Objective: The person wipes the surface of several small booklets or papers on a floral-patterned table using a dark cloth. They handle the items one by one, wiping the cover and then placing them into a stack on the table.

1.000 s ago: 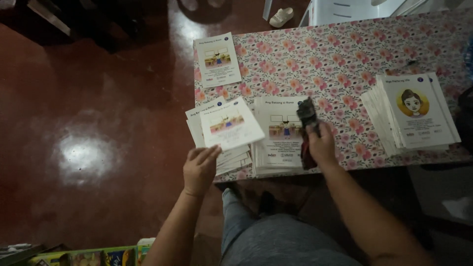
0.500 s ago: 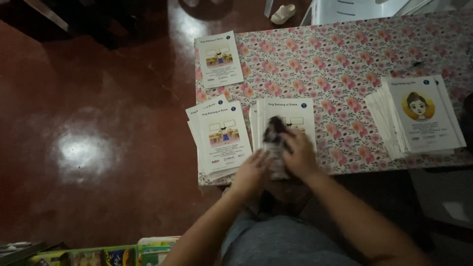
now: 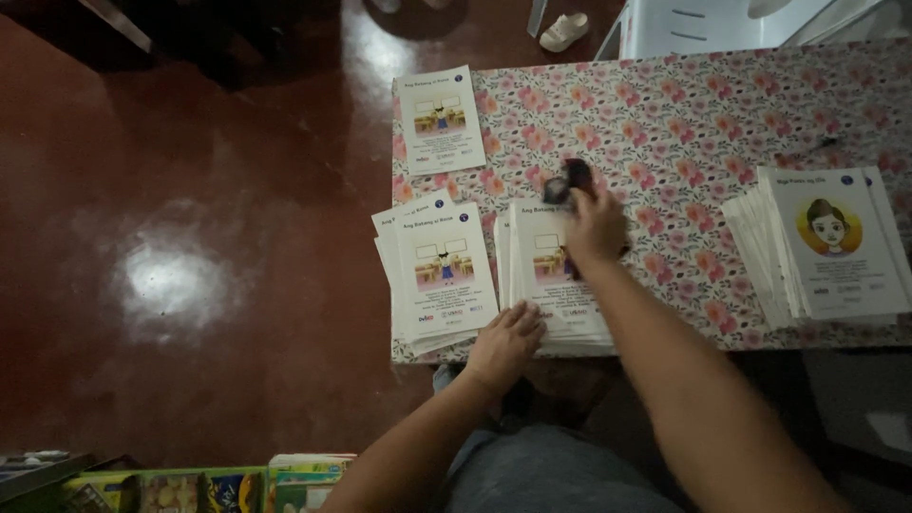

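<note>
My right hand (image 3: 595,226) is closed around a small dark stamp-like tool (image 3: 570,180) over the upper part of the middle stack of white booklets (image 3: 556,285). My left hand (image 3: 506,344) lies flat, fingers together, on the near edge of that stack at the table's front. To the left sits a second, fanned stack of the same booklets (image 3: 439,271), each with a small picture of a child on the cover. A single booklet (image 3: 439,119) lies alone at the table's far left corner.
The table has a pink floral cloth (image 3: 684,123). A stack of booklets with a face on a yellow circle (image 3: 826,242) sits at the right. Shiny red floor (image 3: 171,275) spreads left of the table. Colourful books (image 3: 218,484) lie near my knee; a white plastic chair (image 3: 684,24) stands beyond the table.
My right hand has lifted the dark tool from the lower part of the middle stack up toward its top edge. My left hand has moved from beside the tool down to the stack's near edge.
</note>
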